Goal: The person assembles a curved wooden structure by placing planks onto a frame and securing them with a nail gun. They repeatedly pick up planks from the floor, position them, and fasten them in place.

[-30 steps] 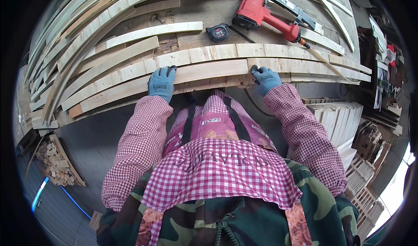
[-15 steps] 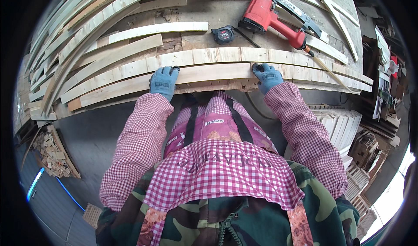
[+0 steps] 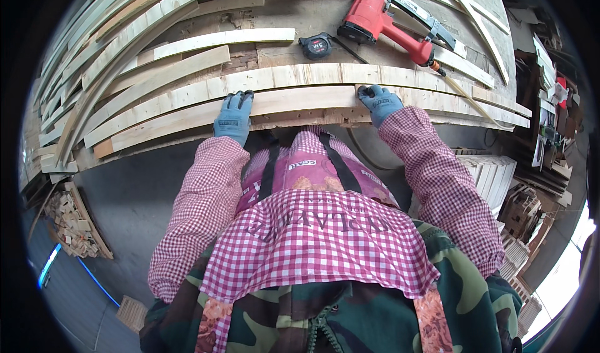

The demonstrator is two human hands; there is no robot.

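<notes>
Left hand (image 3: 233, 119) and right hand (image 3: 381, 105) grip the front strip (image 3: 303, 100), seemingly aligning it; even pressure is needed next.

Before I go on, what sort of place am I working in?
Most likely a woodworking shop: long wooden strips lie across the bench, a red nail-gun-like tool with a hose rests among them, and small wood offcuts are heaped at lower left.
</notes>
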